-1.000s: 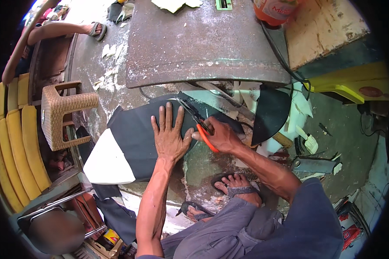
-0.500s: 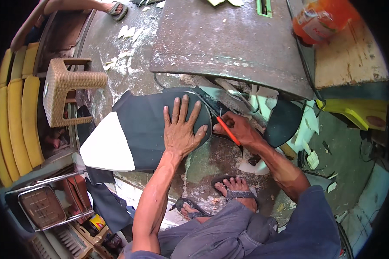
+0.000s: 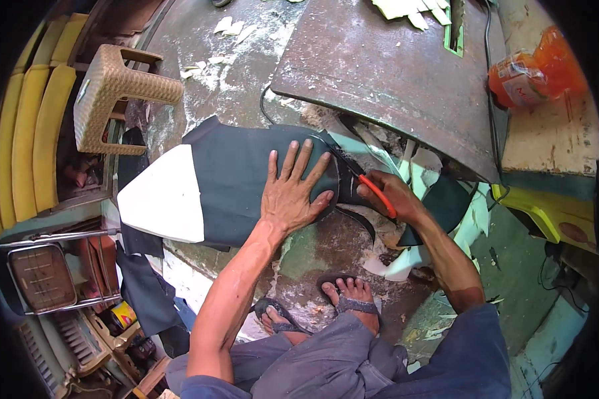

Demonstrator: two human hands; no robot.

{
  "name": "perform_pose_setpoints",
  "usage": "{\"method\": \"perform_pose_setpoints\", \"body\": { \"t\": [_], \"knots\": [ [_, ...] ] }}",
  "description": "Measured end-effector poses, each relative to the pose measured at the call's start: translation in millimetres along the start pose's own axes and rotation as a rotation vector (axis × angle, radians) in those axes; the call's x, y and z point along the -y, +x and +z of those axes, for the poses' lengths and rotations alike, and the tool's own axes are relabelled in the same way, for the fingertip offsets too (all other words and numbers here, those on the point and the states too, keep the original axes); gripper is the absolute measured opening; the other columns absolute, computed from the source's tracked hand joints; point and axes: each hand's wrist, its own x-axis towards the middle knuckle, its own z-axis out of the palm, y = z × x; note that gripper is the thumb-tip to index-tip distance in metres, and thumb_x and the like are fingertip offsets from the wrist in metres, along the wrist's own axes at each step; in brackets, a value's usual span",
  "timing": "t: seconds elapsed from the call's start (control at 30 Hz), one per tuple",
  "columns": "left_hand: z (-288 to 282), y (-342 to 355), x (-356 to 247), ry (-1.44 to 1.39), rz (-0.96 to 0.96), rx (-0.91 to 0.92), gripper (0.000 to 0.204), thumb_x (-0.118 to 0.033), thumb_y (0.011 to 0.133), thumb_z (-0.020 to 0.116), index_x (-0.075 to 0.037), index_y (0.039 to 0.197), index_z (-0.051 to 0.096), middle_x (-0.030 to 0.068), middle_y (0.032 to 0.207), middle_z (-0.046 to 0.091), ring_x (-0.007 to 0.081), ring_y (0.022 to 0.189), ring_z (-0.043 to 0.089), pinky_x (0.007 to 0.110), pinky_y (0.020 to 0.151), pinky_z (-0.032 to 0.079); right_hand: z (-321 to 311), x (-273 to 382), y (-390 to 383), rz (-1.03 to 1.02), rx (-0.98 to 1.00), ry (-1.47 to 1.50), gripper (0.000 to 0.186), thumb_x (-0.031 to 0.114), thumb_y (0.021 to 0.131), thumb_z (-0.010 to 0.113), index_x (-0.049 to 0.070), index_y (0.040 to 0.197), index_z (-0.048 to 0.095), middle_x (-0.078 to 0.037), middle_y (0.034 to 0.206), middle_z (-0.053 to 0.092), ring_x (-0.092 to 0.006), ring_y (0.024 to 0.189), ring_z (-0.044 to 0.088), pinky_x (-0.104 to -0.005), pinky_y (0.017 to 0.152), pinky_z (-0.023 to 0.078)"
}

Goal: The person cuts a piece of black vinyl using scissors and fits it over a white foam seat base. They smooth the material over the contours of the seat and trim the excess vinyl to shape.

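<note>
Left hand (image 3: pixel 289 199) flat on dark sheet (image 3: pixel 229 176); right hand (image 3: pixel 398 198) on orange-handled scissors (image 3: pixel 379 197).
Left fingers spread wide, palm down near the sheet's right end, gripping nothing; right fingers curled around the scissor handles, partly hidden; blades point up-left at the sheet's right edge, can't tell how far apart they are; sheet lies low in front of the person, just below the near edge of a brown worn tabletop (image 3: pixel 373 73); white piece (image 3: pixel 163 199) meets the sheet's left end, can't tell which overlaps; another dark piece (image 3: pixel 446 206) is to the right of the right hand; woven-pattern stool (image 3: pixel 136 83) is up-left of the sheet, yellow slats (image 3: pixel 23 153) farther left; orange bottle (image 3: pixel 536 76) at upper right.
</note>
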Motion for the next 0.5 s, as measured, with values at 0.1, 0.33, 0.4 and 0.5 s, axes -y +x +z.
{"method": "perform_pose_setpoints", "body": {
  "t": [0.1,0.33,0.4,0.5],
  "knots": [
    [0,-1,0,-0.007,0.005,-0.01,0.072,-0.062,0.099,0.046,-0.024,0.16,0.037,0.0148,0.169,0.024,0.0366,0.157,0.018,0.061,0.124,0.008,-6,4,2,0.043,0.029,-0.002,0.048,0.046,0.094,0.074,0.001,0.112,0.069,-0.005,0.088,0.068,-0.0104,0.079,0.059,-0.0299,0.07,0.048],
    [0,-1,0,0.015,-0.002,0.0,0.072,-0.062,0.098,0.047,-0.024,0.159,0.038,0.0141,0.169,0.023,0.0359,0.157,0.016,0.061,0.125,0.007,-23,2,11,0.128,0.074,-0.06,0.054,0.057,0.093,0.071,0.005,0.106,0.071,0.001,0.065,0.055,-0.01,0.057,0.051,-0.0299,0.054,0.038],
    [1,-1,0,0.008,0.003,-0.007,0.072,-0.061,0.098,0.048,-0.024,0.159,0.038,0.0137,0.17,0.022,0.0355,0.157,0.015,0.061,0.125,0.007,-25,-7,15,0.027,0.037,-0.135,0.053,0.058,0.092,0.071,0.006,0.103,0.071,0.002,0.063,0.055,-0.0092,0.056,0.051,-0.0288,0.053,0.038],
    [3,2,-1,0.016,0.009,-0.012,0.073,-0.059,0.097,0.05,-0.023,0.16,0.038,0.0134,0.17,0.022,0.0353,0.158,0.014,0.06,0.125,0.006,-38,-2,13,0.03,0.093,-0.081,0.055,0.061,0.091,0.071,0.007,0.102,0.071,0.002,0.062,0.055,-0.0086,0.056,0.054,-0.0288,0.052,0.04]
  ]
}}
